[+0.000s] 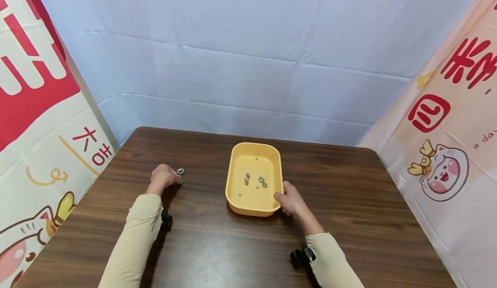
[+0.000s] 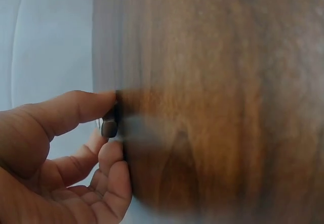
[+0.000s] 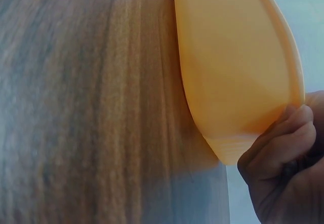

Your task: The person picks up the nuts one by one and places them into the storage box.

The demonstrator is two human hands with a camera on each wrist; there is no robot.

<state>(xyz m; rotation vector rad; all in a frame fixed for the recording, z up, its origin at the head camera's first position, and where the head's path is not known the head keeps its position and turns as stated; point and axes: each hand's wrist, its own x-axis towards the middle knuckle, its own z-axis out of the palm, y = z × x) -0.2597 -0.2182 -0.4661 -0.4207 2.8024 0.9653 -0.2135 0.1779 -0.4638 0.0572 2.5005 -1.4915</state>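
At the left of the table, my left hand (image 1: 164, 177) has its thumb and fingers around a metal nut (image 2: 109, 128), pinching it low over the wood. Just beyond those fingertips lies another metal nut (image 1: 180, 171). My right hand (image 1: 291, 198) grips the right rim of a yellow plastic tray (image 1: 253, 212), thumb over the edge and fingers curled outside, as the right wrist view also shows. On the tray's floor are larger nuts (image 1: 261, 179), several tiny nuts (image 1: 240, 195) and short metal cylinders (image 1: 246, 180).
The dark wooden table (image 1: 202, 245) has rounded far corners. A pale cloth (image 1: 240, 64) hangs behind it, and printed cloths (image 1: 442, 171) hang at both sides. Each wrist wears a small black camera (image 1: 302, 257).
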